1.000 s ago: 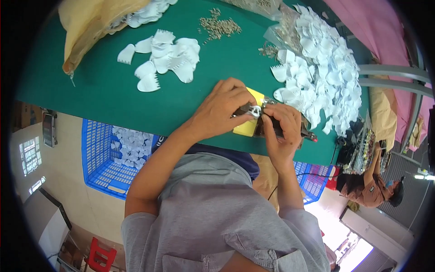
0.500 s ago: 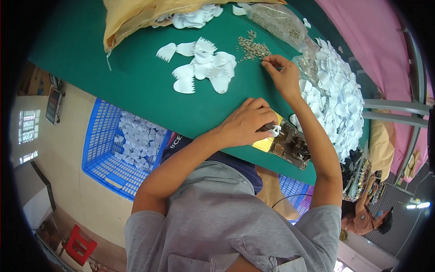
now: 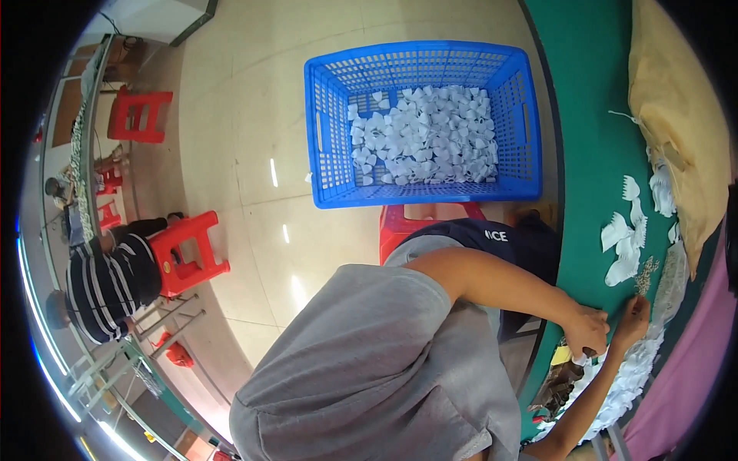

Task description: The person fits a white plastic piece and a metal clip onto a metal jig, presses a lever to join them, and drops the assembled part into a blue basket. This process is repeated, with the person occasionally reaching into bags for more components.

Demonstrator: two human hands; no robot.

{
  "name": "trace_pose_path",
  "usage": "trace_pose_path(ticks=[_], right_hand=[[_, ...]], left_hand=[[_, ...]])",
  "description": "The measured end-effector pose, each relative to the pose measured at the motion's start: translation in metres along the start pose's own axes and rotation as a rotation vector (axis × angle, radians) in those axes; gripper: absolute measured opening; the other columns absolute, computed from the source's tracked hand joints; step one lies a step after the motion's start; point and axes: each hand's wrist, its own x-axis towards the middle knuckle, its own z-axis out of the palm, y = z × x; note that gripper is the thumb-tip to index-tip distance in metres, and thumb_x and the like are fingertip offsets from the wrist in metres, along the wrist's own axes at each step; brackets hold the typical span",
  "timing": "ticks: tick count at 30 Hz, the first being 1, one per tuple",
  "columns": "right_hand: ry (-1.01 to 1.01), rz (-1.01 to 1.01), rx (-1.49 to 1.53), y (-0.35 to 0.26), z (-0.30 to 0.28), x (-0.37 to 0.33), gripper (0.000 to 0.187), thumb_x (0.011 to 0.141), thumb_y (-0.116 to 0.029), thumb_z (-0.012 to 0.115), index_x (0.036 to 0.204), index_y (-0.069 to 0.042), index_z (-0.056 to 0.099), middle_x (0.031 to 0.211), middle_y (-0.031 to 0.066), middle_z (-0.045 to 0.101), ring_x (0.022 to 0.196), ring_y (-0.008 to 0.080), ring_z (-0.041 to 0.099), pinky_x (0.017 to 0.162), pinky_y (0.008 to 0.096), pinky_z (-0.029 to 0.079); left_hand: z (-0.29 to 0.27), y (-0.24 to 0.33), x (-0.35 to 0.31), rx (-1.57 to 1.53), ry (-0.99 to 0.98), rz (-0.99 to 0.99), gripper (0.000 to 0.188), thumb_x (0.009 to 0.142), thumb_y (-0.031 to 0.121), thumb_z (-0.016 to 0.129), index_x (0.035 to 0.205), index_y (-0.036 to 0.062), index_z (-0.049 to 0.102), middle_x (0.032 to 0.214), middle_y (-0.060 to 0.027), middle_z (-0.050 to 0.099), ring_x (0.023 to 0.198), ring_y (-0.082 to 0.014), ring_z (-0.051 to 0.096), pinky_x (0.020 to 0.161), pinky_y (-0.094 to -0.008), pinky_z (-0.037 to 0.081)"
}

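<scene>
At the right of the view, my left hand (image 3: 587,332) is curled closed beside a dark metal fixture (image 3: 560,386) with a yellow patch (image 3: 562,355). A bit of white shows under its fingers; what they grip is mostly hidden. Just to the right, my right hand (image 3: 632,320) has its fingertips pinched together, at the near edge of a scatter of tiny metal pieces (image 3: 646,274). Anything between those fingertips is too small to make out. Farther along the green table (image 3: 588,154) lie several white toothed-edge pieces (image 3: 626,250).
A large heap of white pieces (image 3: 626,380) lies past my right forearm. A yellow-brown sack (image 3: 676,115) and a clear bag (image 3: 673,284) line the table's far side. On the left are a blue basket (image 3: 427,198) of white pieces, red stools (image 3: 188,253) and a seated person (image 3: 115,280).
The view has swung left, bringing the basket, floor and seated person into sight and shifting the table to the right edge. My hands remain by the fixture and the metal pieces.
</scene>
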Motion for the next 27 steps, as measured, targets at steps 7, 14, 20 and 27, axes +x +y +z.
trace_pose_path(ticks=[7, 14, 20, 27], right_hand=[[0.11, 0.218, 0.62, 0.02, -0.046, -0.051, 0.022, 0.107, -0.019, 0.064, 0.11, 0.002, 0.071, 0.094, 0.0065, 0.073, 0.082, 0.0127, 0.067, 0.072, 0.03, 0.055], [0.094, 0.44, 0.936, -0.111, -0.087, -0.122, 0.011, 0.101, -0.008, 0.066, 0.105, 0.001, 0.071, 0.094, 0.001, 0.069, 0.093, 0.0101, 0.065, 0.087, 0.0275, 0.054], [0.066, 0.571, 0.957, -0.128, -0.108, -0.159, 0.015, 0.1, -0.01, 0.069, 0.106, 0.004, 0.071, 0.099, 0.0038, 0.072, 0.094, 0.0111, 0.065, 0.089, 0.0283, 0.052], [0.124, 0.45, 0.865, -0.12, -0.108, -0.168, 0.011, 0.097, -0.009, 0.067, 0.102, 0.001, 0.068, 0.093, 0.0116, 0.066, 0.088, 0.0243, 0.066, 0.079, 0.0354, 0.052]], left_hand=[[0.004, 0.009, 0.008, -0.018, 0.002, 0.066, 0.03, 0.069, 0.034, 0.081, 0.093, 0.0182, 0.073, 0.088, -0.0023, 0.073, 0.1, -0.0289, 0.067, 0.089, -0.0514, 0.041], [-0.069, 0.035, -0.03, -0.05, -0.124, -0.155, 0.025, 0.082, 0.028, 0.081, 0.099, 0.0119, 0.072, 0.1, -0.009, 0.069, 0.109, -0.0323, 0.062, 0.098, -0.0489, 0.043], [-0.076, 0.047, -0.012, -0.099, -0.137, -0.16, 0.031, 0.084, 0.022, 0.083, 0.109, 0.0092, 0.07, 0.102, -0.0072, 0.066, 0.103, -0.029, 0.061, 0.098, -0.042, 0.042], [-0.077, 0.055, -0.005, -0.058, -0.229, -0.223, 0.028, 0.085, 0.018, 0.083, 0.106, 0.0085, 0.069, 0.103, -0.0064, 0.067, 0.102, -0.0278, 0.06, 0.096, -0.0404, 0.043]])
